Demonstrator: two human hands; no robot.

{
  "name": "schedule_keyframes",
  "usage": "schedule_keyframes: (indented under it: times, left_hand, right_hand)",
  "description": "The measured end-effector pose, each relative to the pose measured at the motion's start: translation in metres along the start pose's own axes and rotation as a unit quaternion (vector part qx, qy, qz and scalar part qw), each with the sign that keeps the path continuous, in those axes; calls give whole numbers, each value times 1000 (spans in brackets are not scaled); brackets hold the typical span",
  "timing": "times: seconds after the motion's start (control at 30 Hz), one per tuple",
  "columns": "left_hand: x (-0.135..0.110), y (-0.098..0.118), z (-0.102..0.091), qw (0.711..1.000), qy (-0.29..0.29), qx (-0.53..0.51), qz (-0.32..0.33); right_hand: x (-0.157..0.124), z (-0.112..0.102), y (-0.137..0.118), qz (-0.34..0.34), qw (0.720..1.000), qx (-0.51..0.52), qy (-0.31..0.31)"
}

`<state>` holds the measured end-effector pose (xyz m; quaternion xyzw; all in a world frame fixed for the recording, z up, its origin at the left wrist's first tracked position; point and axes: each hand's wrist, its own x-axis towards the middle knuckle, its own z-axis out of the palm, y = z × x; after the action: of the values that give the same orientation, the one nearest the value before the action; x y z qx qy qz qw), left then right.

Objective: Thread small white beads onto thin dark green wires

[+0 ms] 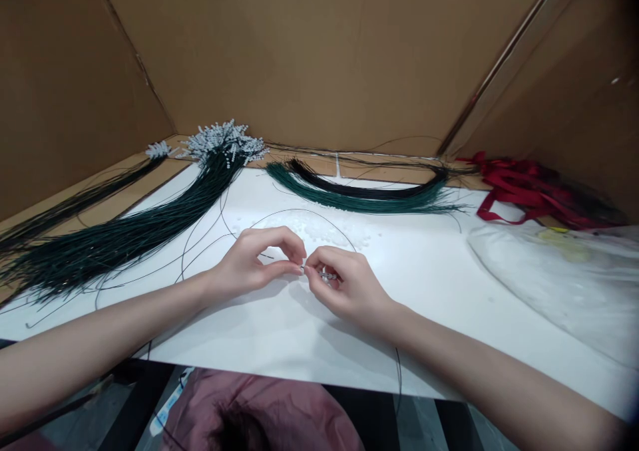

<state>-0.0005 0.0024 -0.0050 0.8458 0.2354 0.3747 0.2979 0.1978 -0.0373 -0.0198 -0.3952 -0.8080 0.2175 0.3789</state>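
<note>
Over the white board (pixel 429 318), my two hands meet with thumbs and forefingers pinched. My left hand (pixel 259 258) is closed, its fingertips on a thin dark wire at the meeting point. Just beside it, my right hand (pixel 354 281) is closed around a beaded wire; a few small white beads (pixel 328 276) show under its curled fingers. The fingertips hide most of the join. Loose white beads (pixel 324 230) lie scattered on the board behind my hands. Thin dark wire arcs over them.
At left lie a big bundle of green wire stems (pixel 164 221) with white beaded tips (pixel 222 142) and a thinner bundle (pixel 90 195). Bare green wires (pixel 359 198) curve behind the beads. Red ribbon (pixel 519 181) and a clear plastic bag (pixel 559 285) are at right. Cardboard walls (pixel 299 52) surround the board.
</note>
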Motion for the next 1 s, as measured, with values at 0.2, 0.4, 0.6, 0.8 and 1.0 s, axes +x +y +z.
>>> schedule_keyframes:
  times: [0.2, 0.4, 0.6, 0.8, 1.0]
  left_hand:
    - [1, 0, 1, 1000, 4, 17, 9]
    - [0, 0, 0, 1000, 2, 17, 20]
    - [-1, -1, 0, 1000, -4, 19, 17]
    - [0, -2, -1, 1000, -16, 10, 16]
    - [-1, -2, 0, 1000, -11, 13, 10]
  right_hand:
    - [0, 0, 1, -5, 1000, 1, -4]
    - [0, 1, 1, -3, 1000, -2, 0]
    - [-1, -1, 1, -2, 1000, -1, -7]
    - [0, 1, 1, -7, 1000, -2, -5]
    - [-1, 1, 1, -8, 1000, 1, -6]
